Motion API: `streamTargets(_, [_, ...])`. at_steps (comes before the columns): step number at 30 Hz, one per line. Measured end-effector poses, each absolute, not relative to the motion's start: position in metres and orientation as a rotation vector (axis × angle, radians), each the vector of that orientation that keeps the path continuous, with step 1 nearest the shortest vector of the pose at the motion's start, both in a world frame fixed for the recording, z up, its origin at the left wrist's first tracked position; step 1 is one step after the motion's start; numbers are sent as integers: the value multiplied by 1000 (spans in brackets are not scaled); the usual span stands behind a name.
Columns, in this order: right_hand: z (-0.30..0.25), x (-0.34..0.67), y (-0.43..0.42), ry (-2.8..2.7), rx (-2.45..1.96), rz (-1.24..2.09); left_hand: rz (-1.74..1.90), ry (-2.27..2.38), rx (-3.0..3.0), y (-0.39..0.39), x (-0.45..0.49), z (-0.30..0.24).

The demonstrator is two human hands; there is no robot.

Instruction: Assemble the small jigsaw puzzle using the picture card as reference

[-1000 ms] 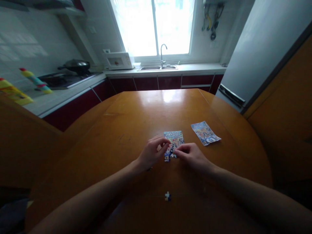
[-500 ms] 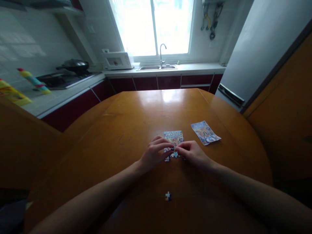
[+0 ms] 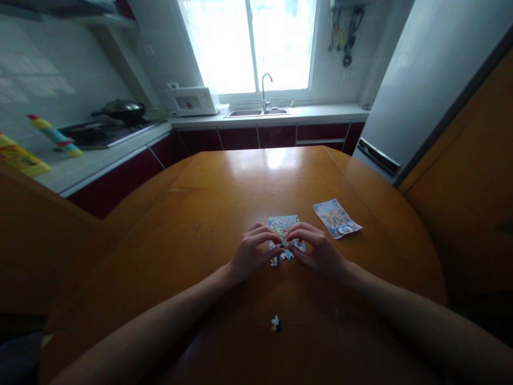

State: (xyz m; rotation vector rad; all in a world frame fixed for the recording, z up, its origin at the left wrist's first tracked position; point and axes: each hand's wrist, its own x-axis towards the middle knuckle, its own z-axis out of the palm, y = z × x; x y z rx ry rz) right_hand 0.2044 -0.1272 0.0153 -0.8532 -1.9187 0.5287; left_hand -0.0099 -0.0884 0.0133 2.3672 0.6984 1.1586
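A partly assembled jigsaw puzzle [image 3: 284, 220] with a colourful cartoon print lies flat on the table, its near edge uneven. From its left side, my left hand [image 3: 256, 248] rests with curved fingers and thumb on the pieces. My right hand [image 3: 316, 248] mirrors it on the right, thumb and fingertips pressing the middle of the puzzle. The fingertips of both hands almost meet there and partly hide the pieces under them. One loose jigsaw piece [image 3: 276, 323], white, dark blue and orange, lies nearer to me, apart from both hands.
A printed picture sheet [image 3: 337, 218] lies right of the puzzle on the wooden table [image 3: 224, 187]. Beyond the table are a counter with a sink [image 3: 244, 113], a microwave [image 3: 193, 101] and a stove with a pan [image 3: 125, 109]. A fridge [image 3: 401, 91] stands at the right.
My right hand has shifted slightly, its fingers now arched and spread from the thumb instead of pinched together. More of the puzzle's right part shows. My left hand stays nearly in place.
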Motion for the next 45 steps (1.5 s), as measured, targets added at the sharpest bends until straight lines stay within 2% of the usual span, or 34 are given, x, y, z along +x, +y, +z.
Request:
streamTargets(7, [13,202,-128,-1991,-799,496,1161,666,2330,-88,-10,10])
streamTargets(14, [10,203,-126,-2082,-810,467,935,772,2326,-73,-20,13])
streamTargets(22, [5,199,-130,-2379,-843,321,615,632,2496,-67,-25,15])
streamTargets(33, [-5,196,-129,-2449,-863,216,595,616,2505,-67,-24,15])
streamTargets(45, [-4,198,-129,-2506,-885,243,582,595,2509,-67,-24,16])
